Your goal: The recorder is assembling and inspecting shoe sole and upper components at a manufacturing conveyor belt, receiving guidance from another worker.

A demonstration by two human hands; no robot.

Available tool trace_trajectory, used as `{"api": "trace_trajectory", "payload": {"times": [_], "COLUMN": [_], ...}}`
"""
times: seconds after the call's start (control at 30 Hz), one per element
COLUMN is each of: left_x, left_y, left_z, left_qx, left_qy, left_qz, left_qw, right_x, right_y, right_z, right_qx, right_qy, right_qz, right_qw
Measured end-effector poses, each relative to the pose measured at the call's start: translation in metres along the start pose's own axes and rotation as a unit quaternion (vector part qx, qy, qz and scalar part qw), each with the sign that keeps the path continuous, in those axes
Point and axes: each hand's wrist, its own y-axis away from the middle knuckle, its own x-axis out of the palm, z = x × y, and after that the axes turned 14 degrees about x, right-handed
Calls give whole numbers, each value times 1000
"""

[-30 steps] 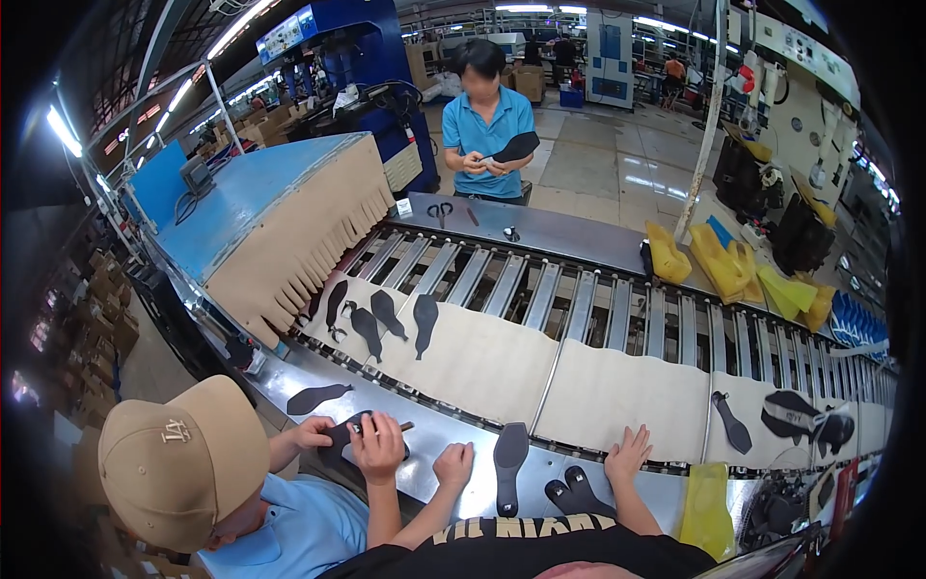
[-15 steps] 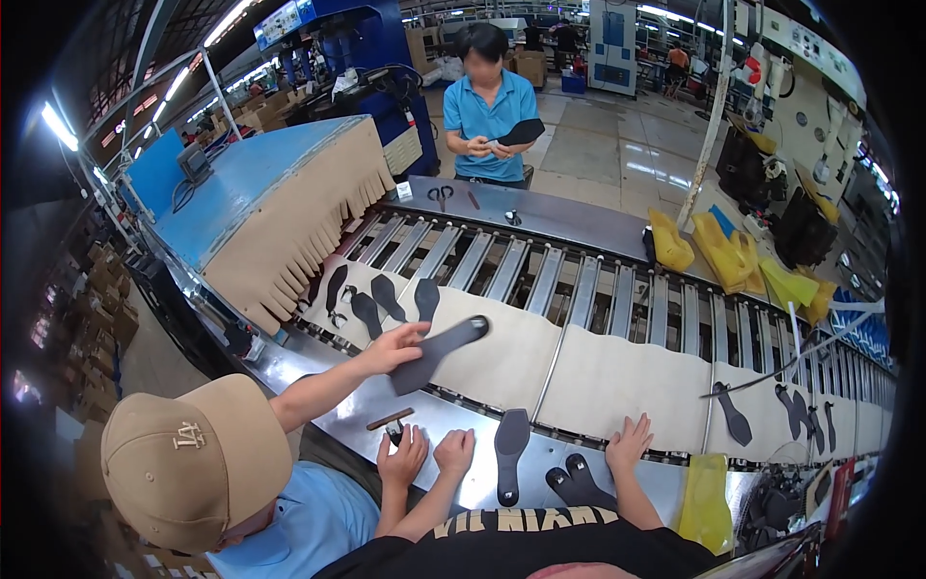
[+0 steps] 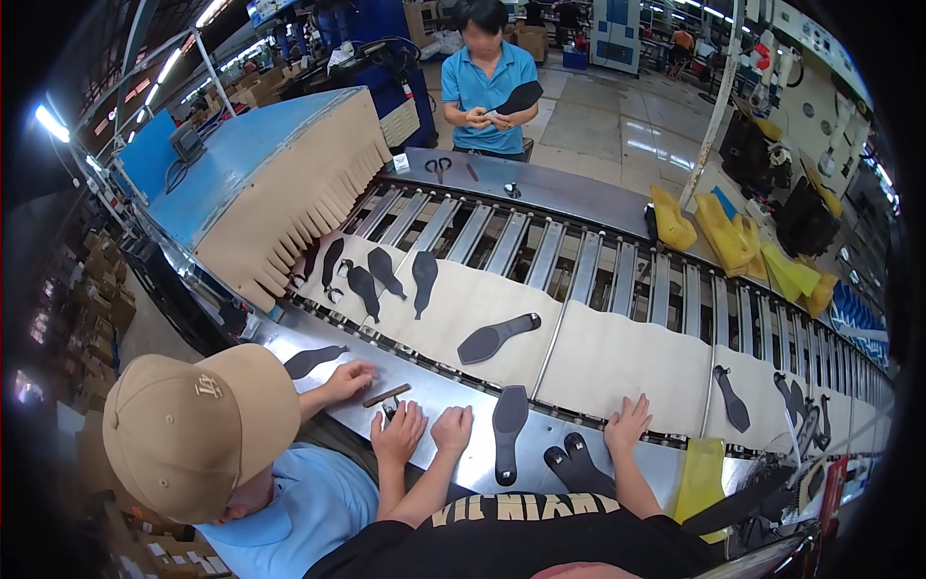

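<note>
Since half a second ago the co-worker's hand [image 3: 349, 378] has drawn back from over the conveyor to the steel ledge [image 3: 289, 338]. The dark sole [image 3: 497, 338] it carried now lies alone on the beige belt [image 3: 617, 362]. The wearer's own hands have not shifted. Far left, in shadow: stacked brown cardboard boxes [image 3: 96, 299], their labels too dim to make out. Above them is a blue machine hood [image 3: 241, 159] with a beige fringed curtain [image 3: 299, 217] hanging over the belt's start. The co-worker, in a tan cap [image 3: 193, 429] with a small stitched emblem, has the other hand [image 3: 398, 431] beside a short brown stick [image 3: 386, 396] on the ledge. Just right of that is the wearer's left hand [image 3: 451, 427], knuckles up on the ledge, fingers loosely curled under, gripping nothing. Just beside it a dark grey sole [image 3: 508, 429] lies lengthwise on the ledge, apart from the hand. Next comes a pair of black soles [image 3: 579, 468], side by side near the ledge's near edge. The right hand [image 3: 629, 423] lies flat, fingers spread wide, tips at the belt's near edge, and holds nothing. Right of it a yellow plastic bag [image 3: 701, 473] hangs over the ledge. On the far side of the line at right there are yellow moulded pieces [image 3: 733, 236] in a row.
</note>
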Motion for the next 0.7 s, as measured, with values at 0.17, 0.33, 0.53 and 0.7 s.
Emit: {"api": "trace_trajectory", "payload": {"times": [0.17, 0.33, 0.53, 0.7], "left_x": [0, 0, 1, -1], "left_y": [2, 3, 3, 2], "left_z": [2, 3, 5, 6], "left_qx": [6, 10, 9, -1], "left_qy": [2, -4, -2, -5], "left_qz": [-14, -16, -15, -7], "left_qw": [1000, 1000, 1000, 1000], "right_x": [-1, 0, 2, 5], "right_y": [2, 4, 2, 2], "right_z": [2, 0, 2, 2], "right_qx": [-7, -3, 3, -4], "right_qy": [-2, 1, 7, 6], "right_qz": [-9, -4, 3, -2], "right_qw": [1000, 1000, 1000, 1000]}}
